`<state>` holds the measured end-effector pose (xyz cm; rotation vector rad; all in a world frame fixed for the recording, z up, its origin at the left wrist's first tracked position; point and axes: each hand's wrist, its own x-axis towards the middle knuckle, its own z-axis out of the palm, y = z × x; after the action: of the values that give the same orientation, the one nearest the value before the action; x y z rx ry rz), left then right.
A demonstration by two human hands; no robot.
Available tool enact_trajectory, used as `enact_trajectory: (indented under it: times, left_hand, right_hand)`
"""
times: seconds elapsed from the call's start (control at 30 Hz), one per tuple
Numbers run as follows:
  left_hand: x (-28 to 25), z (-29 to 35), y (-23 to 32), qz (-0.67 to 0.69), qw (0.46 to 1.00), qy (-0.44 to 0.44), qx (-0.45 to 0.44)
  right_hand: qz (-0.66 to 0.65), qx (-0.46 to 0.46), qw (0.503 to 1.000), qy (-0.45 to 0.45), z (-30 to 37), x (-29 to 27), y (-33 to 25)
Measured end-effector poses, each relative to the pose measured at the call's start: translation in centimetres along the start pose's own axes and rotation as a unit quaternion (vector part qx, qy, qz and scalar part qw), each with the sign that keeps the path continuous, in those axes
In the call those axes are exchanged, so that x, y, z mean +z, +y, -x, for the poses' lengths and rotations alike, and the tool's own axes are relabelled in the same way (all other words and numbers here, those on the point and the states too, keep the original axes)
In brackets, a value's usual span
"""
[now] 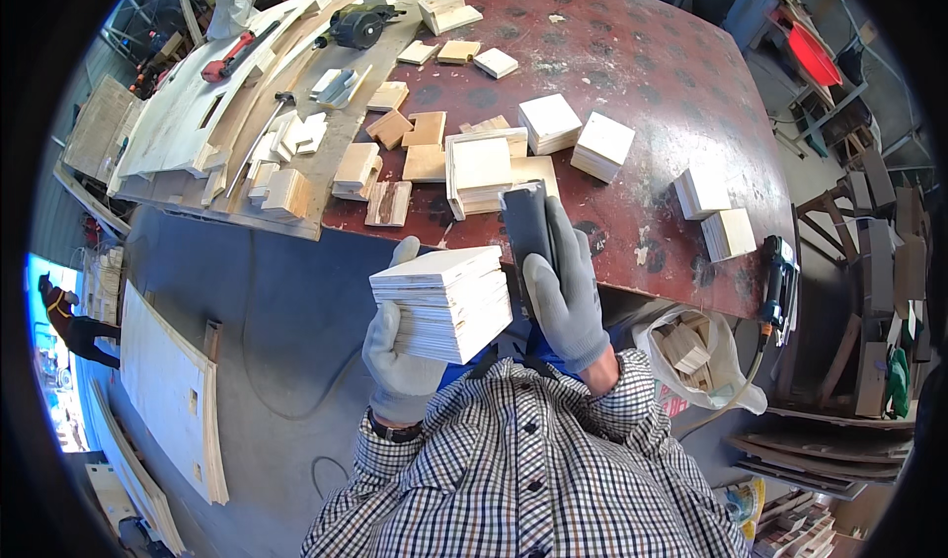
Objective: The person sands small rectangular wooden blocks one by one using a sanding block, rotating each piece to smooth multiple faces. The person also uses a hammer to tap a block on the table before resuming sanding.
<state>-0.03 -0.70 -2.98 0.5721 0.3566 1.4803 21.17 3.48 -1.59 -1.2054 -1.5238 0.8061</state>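
Note:
My left hand (403, 365), in a grey work glove, is wrapped around a thick plywood block (446, 303) with layered edges. It holds the block in front of my chest, off the table. In my right hand (568, 306), also gloved, is a long dark grey sanding block (527, 242), held upright just right of the plywood block. A narrow gap shows between the two. Beyond my hands, a pile of pale wooden blocks (481, 168) lies at the near side of the dark red table (652, 242).
A power tool (780, 277) with a hose hangs at the table's right corner. Below it stands a white sack (736, 385) of offcuts. On the left bench lie a red tool (227, 59), a circular saw (357, 27) and a hammer (284, 98). Another person (77, 321) stands far left.

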Motion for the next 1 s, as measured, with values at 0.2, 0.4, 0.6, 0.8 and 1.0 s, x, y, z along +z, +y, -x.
enact_trajectory:
  times: [0.2,0.4,0.6,0.8,1.0]
  left_hand:
    - [0.8,-0.8,0.1,-0.296,0.951,0.086,0.031]
    - [-1.0,-0.7,0.3,0.08,0.989,0.086,-0.091]
    - [0.7,-1.2,0.7,0.112,0.973,0.174,-0.099]
    - [3.2,-1.5,0.1,0.118,0.972,0.144,-0.146]
    - [1.4,-1.2,0.2,0.106,0.97,0.163,-0.145]
  right_hand:
    - [0.139,-0.253,0.954,-0.086,0.8,0.5,-3.9]
    - [0.181,-0.151,0.969,-0.076,1.9,-0.6,1.8]
    - [0.139,-0.205,0.967,-0.056,0.5,-1.8,-2.0]
    - [0.267,-0.298,0.916,-0.009,0.4,1.8,-2.2]
    - [0.275,-0.179,0.944,0.024,2.5,0.2,4.2]
